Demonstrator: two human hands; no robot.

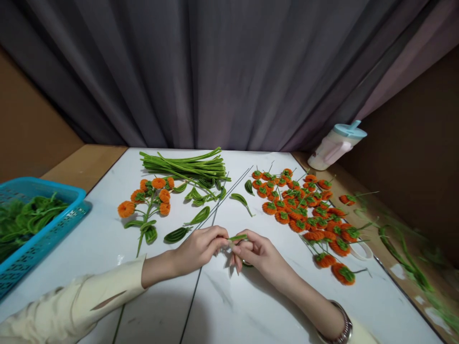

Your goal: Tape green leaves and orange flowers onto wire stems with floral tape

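My left hand (206, 246) and my right hand (258, 251) meet over the front middle of the table, both with fingers pinched. Between their fingertips runs a short green fuzzy leaf (238, 237), partly hidden by the fingers. Under my right hand's fingers a small round green thing (246, 263) shows only in part. Just left of my left hand lies a dark green fuzzy leaf (177, 234), with a lighter leaf (199, 216) behind it. A branch of orange pipe-cleaner flowers (146, 217) with green leaves lies farther left.
Green fuzzy stems (186, 167) are bundled at the back. Many orange flower heads (297, 210) with wire ends spread on the right, near a white ring (361, 250). A blue basket (77, 208) of green leaves stands left; a lidded cup (332, 149) stands back right.
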